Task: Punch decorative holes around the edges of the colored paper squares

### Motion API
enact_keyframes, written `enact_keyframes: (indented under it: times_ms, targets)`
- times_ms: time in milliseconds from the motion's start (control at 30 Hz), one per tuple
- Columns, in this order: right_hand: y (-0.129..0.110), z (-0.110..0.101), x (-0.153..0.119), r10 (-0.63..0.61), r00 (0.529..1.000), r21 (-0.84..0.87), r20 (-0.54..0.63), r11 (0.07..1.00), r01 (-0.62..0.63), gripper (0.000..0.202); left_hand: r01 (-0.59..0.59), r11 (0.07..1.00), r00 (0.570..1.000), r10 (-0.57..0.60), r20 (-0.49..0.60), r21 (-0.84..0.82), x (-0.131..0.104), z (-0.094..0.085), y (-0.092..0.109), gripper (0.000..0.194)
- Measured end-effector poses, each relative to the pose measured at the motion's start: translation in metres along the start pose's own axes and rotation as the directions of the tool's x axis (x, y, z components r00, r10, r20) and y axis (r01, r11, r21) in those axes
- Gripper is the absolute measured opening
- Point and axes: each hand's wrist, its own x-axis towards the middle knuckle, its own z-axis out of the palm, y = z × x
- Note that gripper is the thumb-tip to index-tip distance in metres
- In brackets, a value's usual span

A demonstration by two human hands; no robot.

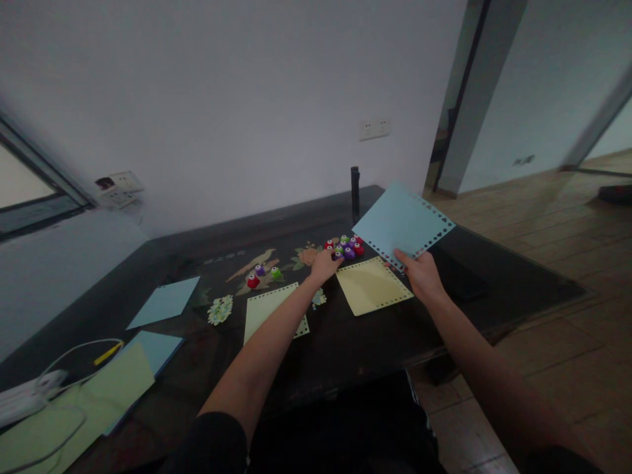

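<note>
Some tabletop lettering (pixel 224 257) is illegible; right hand (pixel 419 271) pinches blue sheet (pixel 399 220), left hand (pixel 324 265) grip unclear.

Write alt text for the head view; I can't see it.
The right hand holds up a blue sheet with holes punched along its lower edges, while the left hand is at a cluster of red, green and purple pieces. On the dark table lie a yellow sheet and a pale green sheet, also punched.
</note>
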Motion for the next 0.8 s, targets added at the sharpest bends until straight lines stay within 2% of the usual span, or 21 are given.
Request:
enact_keyframes:
  times_ms: [433,567,667,800]
  targets:
    - [0.001,0.000,0.001,-0.002,1.000,0.008,0.002,1.000,0.002,0.030,-0.086,0.991,0.996,0.088,-0.020,0.100,0.006,-0.003,-0.007,0.031]
    - [0.000,0.000,0.000,-0.014,1.000,0.004,0.005,1.000,0.014,0.032,-0.048,0.987,0.998,0.052,-0.018,0.154,0.007,-0.005,-0.007,0.030]
    - [0.000,0.001,0.000,-0.025,1.000,0.001,-0.005,1.000,0.025,0.033,-0.030,0.992,0.999,0.035,-0.039,0.121,0.007,-0.006,-0.005,0.029]
    - [0.000,0.002,0.002,-0.011,0.999,0.030,-0.030,0.999,0.012,0.032,-0.099,0.995,0.984,0.096,-0.147,-0.011,0.017,-0.005,0.008,0.029]
